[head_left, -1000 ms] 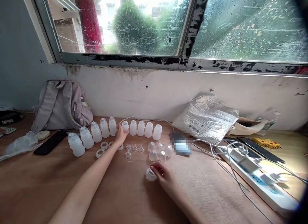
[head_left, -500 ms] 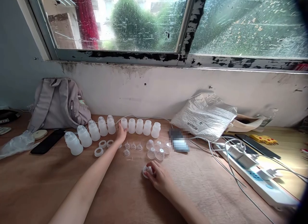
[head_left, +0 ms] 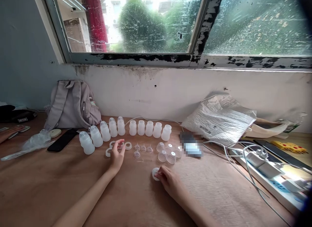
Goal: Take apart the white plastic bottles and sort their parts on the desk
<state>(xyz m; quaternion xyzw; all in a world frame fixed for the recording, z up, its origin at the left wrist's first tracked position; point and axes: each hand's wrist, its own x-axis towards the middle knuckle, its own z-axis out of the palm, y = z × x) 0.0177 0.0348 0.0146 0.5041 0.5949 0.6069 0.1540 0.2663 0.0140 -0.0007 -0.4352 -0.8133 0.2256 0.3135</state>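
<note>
My left hand (head_left: 117, 157) hovers over the white bottle collar rings (head_left: 128, 145), with fingers curved and a gap between thumb and forefinger; I see nothing held. My right hand (head_left: 169, 180) is closed at the front middle of the table, fingertips on a white collar ring (head_left: 155, 174); any teat inside it is mostly covered. Between the hands lie several clear teats (head_left: 143, 148) and a group of clear domed caps (head_left: 167, 153). Behind stand a row of open frosted baby bottles (head_left: 149, 128) and, left, a slanting row of capped bottles (head_left: 96, 136).
At left are a grey backpack (head_left: 70, 105), a black phone (head_left: 62, 140), a plastic bag (head_left: 36, 140) and another person's hand (head_left: 9, 132). At right lie a silver padded bag (head_left: 219, 118), a blurred-out packet (head_left: 191, 145) and a power strip (head_left: 275, 184) with loose cables.
My left hand has drawn back from the open bottles to the collar rings. My right hand stays at its ring, fingers lower over it. The view has swung left, revealing another person's hand.
</note>
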